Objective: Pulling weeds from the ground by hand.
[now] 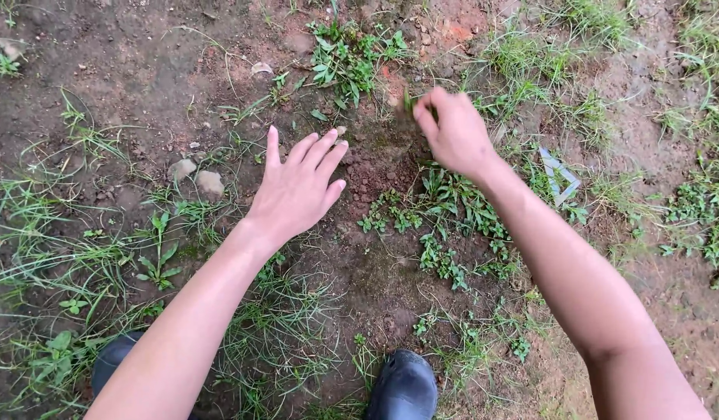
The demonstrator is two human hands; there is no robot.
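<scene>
A dark boot [404, 386] sat at the bottom edge, nearest the camera, with a second boot [114, 359] partly hidden under the left forearm.

The right hand [453, 132] had its grip pressed together, fingertips pinching a small green sprig [407, 101] just above a patch of bare, crumbled soil [373, 167]. The sprig was blurred, so its kind could not be told. The left hand [297, 190] was spread flat, palm down, fingers splayed and pointing up toward the same soil patch; it held nothing, and whether it touched the ground or hung just over it could not be told.

Between the two hands lay the loose reddish-brown clods. Below the right wrist grew a clump of low leafy weeds [445, 218]. Another leafy tuft [348, 58] stood just beyond the soil patch, near the pinched sprig. Two pale stones [196, 175] lay left of the left hand, near each other. A scrap of pale, folded litter [560, 175] lay in the grass right of the right forearm. Thin grass [79, 257] straggled over the muddy ground around both arms.
</scene>
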